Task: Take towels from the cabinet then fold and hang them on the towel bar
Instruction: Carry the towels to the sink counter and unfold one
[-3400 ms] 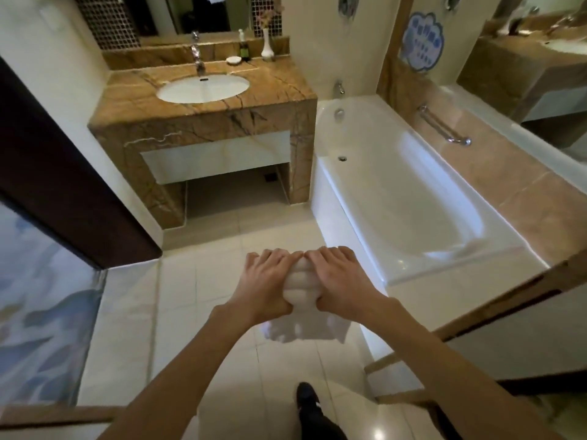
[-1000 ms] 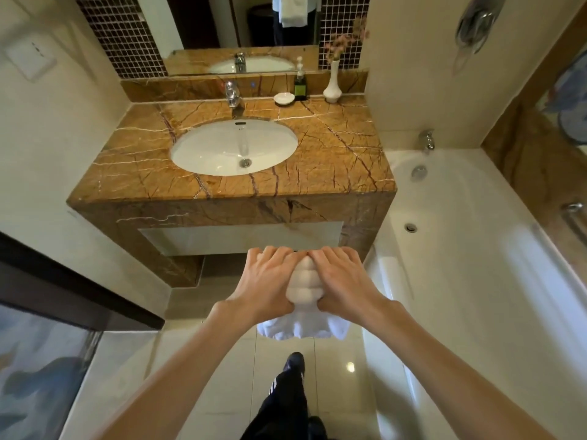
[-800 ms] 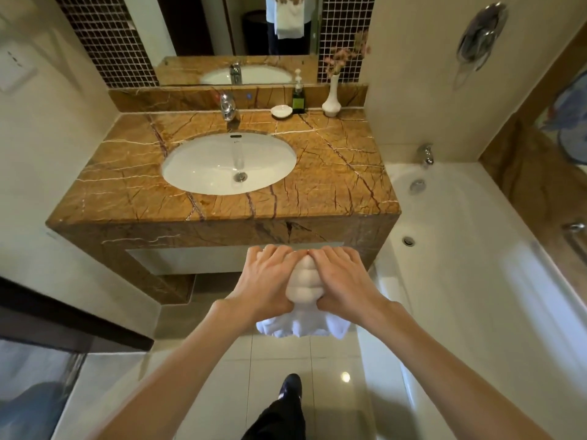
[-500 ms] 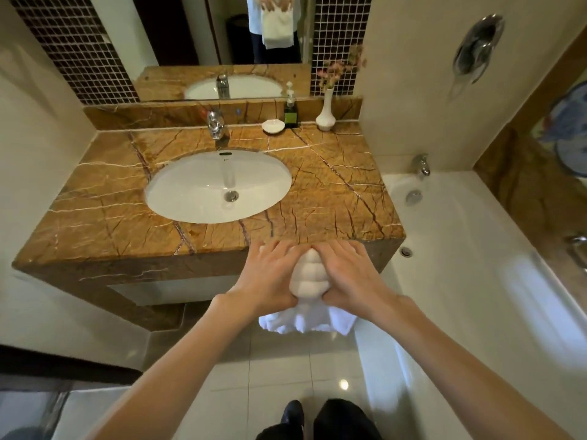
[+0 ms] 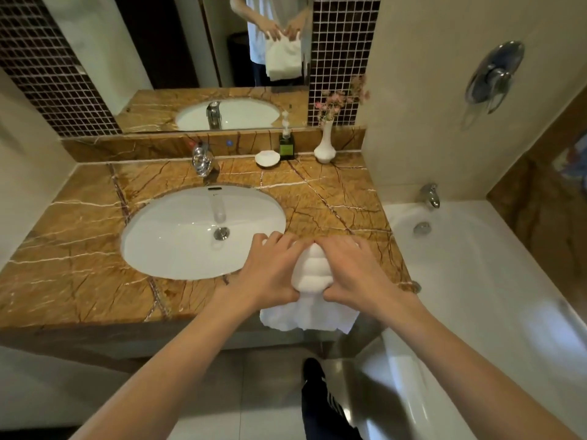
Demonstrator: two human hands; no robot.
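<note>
Both forearms (image 5: pixel 178 360) are bare. Dark trousers (image 5: pixel 327 414) carry what may be white stripes, above a black shoe (image 5: pixel 313 368).

I have a single view: the head-worn wide-angle camera. It looks forward and steeply down from close above the near edge of the desk (image 5: pixel 79 281), with the mirror (image 5: pixel 190 42) at the far edge and the bathtub (image 5: pixel 476 281) to the right.
</note>
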